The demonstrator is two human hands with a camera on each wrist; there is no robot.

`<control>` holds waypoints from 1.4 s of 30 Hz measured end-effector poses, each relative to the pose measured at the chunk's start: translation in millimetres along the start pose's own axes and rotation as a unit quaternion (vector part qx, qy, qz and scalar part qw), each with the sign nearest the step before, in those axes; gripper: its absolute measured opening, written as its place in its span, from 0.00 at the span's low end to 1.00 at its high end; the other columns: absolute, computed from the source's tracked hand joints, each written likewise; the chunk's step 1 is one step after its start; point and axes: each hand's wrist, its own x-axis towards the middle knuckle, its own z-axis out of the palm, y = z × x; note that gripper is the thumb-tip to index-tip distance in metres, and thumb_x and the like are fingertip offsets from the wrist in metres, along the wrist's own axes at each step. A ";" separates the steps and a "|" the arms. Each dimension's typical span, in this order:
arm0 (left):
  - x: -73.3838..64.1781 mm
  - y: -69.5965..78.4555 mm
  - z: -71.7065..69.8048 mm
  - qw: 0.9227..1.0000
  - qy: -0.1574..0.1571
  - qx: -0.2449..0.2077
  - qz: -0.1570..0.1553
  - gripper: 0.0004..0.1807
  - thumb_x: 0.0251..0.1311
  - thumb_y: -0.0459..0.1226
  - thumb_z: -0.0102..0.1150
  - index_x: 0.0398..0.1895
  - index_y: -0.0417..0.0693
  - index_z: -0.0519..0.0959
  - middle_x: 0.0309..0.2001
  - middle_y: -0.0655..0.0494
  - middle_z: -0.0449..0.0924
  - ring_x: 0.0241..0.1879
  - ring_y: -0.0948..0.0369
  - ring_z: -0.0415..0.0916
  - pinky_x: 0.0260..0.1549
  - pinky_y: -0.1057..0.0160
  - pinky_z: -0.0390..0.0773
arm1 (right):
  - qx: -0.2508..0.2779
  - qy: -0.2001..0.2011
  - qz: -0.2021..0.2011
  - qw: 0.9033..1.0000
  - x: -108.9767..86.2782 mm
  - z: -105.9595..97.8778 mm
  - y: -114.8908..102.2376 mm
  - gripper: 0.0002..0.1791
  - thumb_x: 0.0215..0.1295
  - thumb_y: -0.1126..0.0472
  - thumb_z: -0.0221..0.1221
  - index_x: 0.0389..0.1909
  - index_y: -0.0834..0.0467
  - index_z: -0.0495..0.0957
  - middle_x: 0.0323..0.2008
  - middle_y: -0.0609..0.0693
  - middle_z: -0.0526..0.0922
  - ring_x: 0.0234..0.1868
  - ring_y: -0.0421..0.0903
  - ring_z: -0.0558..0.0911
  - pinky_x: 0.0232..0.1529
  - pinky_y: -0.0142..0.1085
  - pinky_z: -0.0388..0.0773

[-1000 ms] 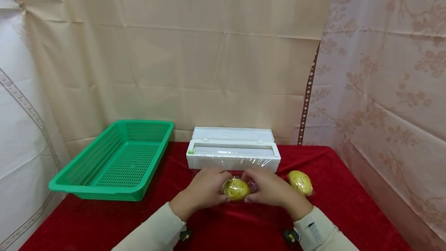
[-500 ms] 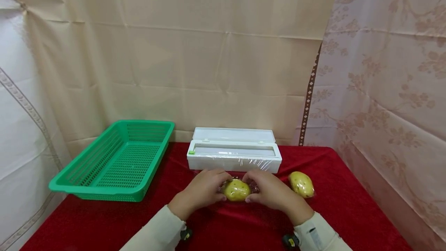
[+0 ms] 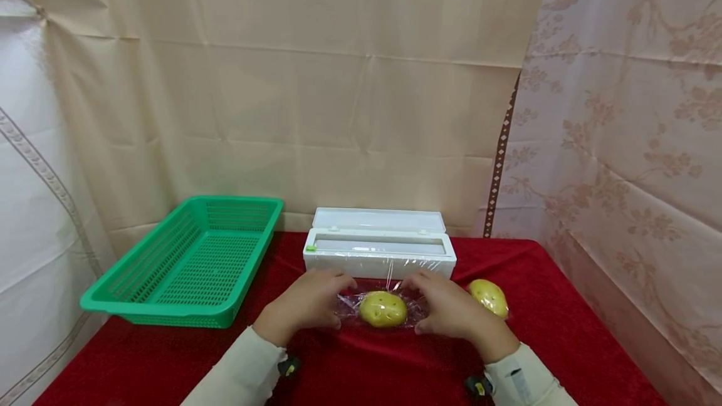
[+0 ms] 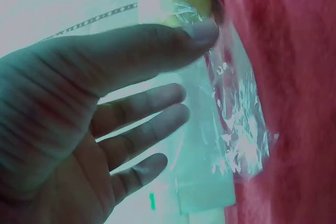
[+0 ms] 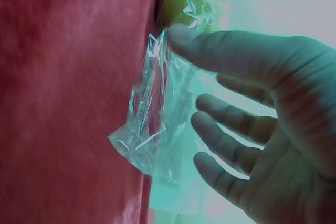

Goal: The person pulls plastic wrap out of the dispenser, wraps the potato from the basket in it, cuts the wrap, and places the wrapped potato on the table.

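Observation:
A yellow potato (image 3: 383, 309) lies on the red cloth between my hands, with clear plastic wrap (image 3: 415, 311) spread out crinkled on both sides of it. To its left, my left hand (image 3: 304, 303) has fingers and thumb parted; in the left wrist view the thumb overlaps the wrap (image 4: 244, 145). On the other side my right hand (image 3: 454, 307) is spread in the same way, its thumb close to the potato (image 5: 191, 1) and the wrap's loose end (image 5: 139, 148) in the right wrist view. Just behind stands a white wrap dispenser (image 3: 378, 264), lid raised, film hanging over its front.
A second potato (image 3: 488, 297), shiny with wrap, lies to the right of my right hand. At the left stands a green plastic basket (image 3: 152, 307). Beige curtains (image 3: 316, 93) hang behind the red-covered table (image 3: 541, 331).
Both hands have drawn apart from the potato, left hand leftward and right hand rightward. The wrap at the potato's sides now shows more. The potato itself stays in nearly the same place.

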 end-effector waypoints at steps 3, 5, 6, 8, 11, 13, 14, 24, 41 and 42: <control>-1.0 -5.6 -2.2 1.000 -0.002 0.008 -0.008 0.28 0.41 0.42 0.84 0.50 0.55 0.85 0.45 0.60 0.86 0.45 0.60 0.81 0.54 0.52 0.80 | -0.015 -0.004 0.004 1.000 -1.4 -4.5 3.9 0.36 0.39 0.62 0.82 0.54 0.55 0.79 0.48 0.49 0.82 0.50 0.46 0.81 0.52 0.48 0.80; -1.0 -8.2 -2.2 1.000 -0.003 0.007 -0.009 0.25 0.41 0.41 0.83 0.46 0.56 0.86 0.42 0.61 0.87 0.41 0.62 0.80 0.50 0.54 0.80 | -0.020 -0.007 0.004 1.000 -2.2 -6.6 6.6 0.35 0.39 0.62 0.82 0.52 0.54 0.80 0.45 0.47 0.83 0.48 0.44 0.81 0.50 0.46 0.80; -1.0 -9.3 -2.1 1.000 -0.005 0.006 -0.008 0.23 0.41 0.41 0.83 0.44 0.56 0.86 0.40 0.62 0.87 0.39 0.63 0.79 0.47 0.55 0.81 | -0.021 -0.008 0.002 1.000 -2.8 -7.5 7.7 0.35 0.39 0.61 0.82 0.52 0.54 0.80 0.44 0.47 0.83 0.47 0.43 0.80 0.49 0.45 0.79; -1.2 -10.5 -2.7 1.000 -0.012 -0.001 -0.010 0.21 0.41 0.39 0.82 0.42 0.57 0.87 0.36 0.65 0.86 0.34 0.65 0.77 0.41 0.58 0.80 | -0.023 -0.012 -0.001 1.000 -3.4 -8.7 10.4 0.34 0.38 0.60 0.83 0.51 0.54 0.80 0.42 0.46 0.83 0.46 0.43 0.80 0.49 0.45 0.79; -2.4 -11.5 -5.3 0.999 -0.026 -0.022 -0.018 0.19 0.40 0.38 0.82 0.39 0.58 0.87 0.32 0.67 0.84 0.30 0.68 0.73 0.34 0.62 0.77 | -0.018 -0.025 0.003 1.000 -4.0 -10.9 13.8 0.34 0.39 0.58 0.83 0.51 0.53 0.81 0.42 0.44 0.83 0.46 0.43 0.80 0.49 0.45 0.78; -4.5 -12.2 -9.1 0.997 -0.041 -0.058 -0.031 0.19 0.42 0.36 0.82 0.40 0.56 0.87 0.32 0.66 0.84 0.27 0.68 0.74 0.31 0.64 0.77 | -0.006 -0.037 0.010 0.999 -4.4 -13.3 15.8 0.34 0.41 0.56 0.83 0.52 0.54 0.81 0.43 0.45 0.84 0.48 0.44 0.81 0.51 0.45 0.79; -5.6 -12.7 -11.3 0.995 -0.045 -0.075 -0.036 0.19 0.42 0.36 0.82 0.40 0.55 0.87 0.33 0.65 0.84 0.27 0.68 0.75 0.31 0.64 0.78 | 0.005 -0.044 0.017 0.999 -4.7 -14.9 16.6 0.34 0.42 0.55 0.83 0.53 0.54 0.81 0.44 0.45 0.84 0.48 0.45 0.81 0.51 0.45 0.79; -3.5 -25.3 -21.4 0.965 0.130 -0.162 -0.159 0.26 0.54 0.44 0.77 0.55 0.46 0.82 0.52 0.49 0.82 0.52 0.52 0.79 0.50 0.49 0.82 | 0.077 -0.033 0.017 0.996 -11.1 -28.3 14.5 0.21 0.59 0.55 0.74 0.52 0.55 0.83 0.47 0.50 0.87 0.49 0.50 0.85 0.51 0.51 0.83; 14.5 -77.8 18.9 0.865 0.198 -0.403 -0.224 0.32 0.66 0.37 0.69 0.73 0.48 0.72 0.70 0.40 0.72 0.65 0.43 0.77 0.57 0.48 0.82 | -0.013 0.031 -0.014 0.999 104.2 -21.0 -39.1 0.04 0.66 0.59 0.66 0.37 0.51 0.88 0.33 0.43 0.86 0.38 0.41 0.82 0.45 0.40 0.80; 14.2 -78.7 20.4 0.861 0.195 -0.411 -0.229 0.31 0.66 0.37 0.68 0.72 0.49 0.73 0.70 0.39 0.72 0.65 0.43 0.77 0.56 0.48 0.83 | -0.014 0.030 -0.009 0.999 111.8 -18.3 -41.4 0.04 0.67 0.58 0.66 0.37 0.51 0.88 0.33 0.43 0.86 0.39 0.41 0.83 0.46 0.41 0.80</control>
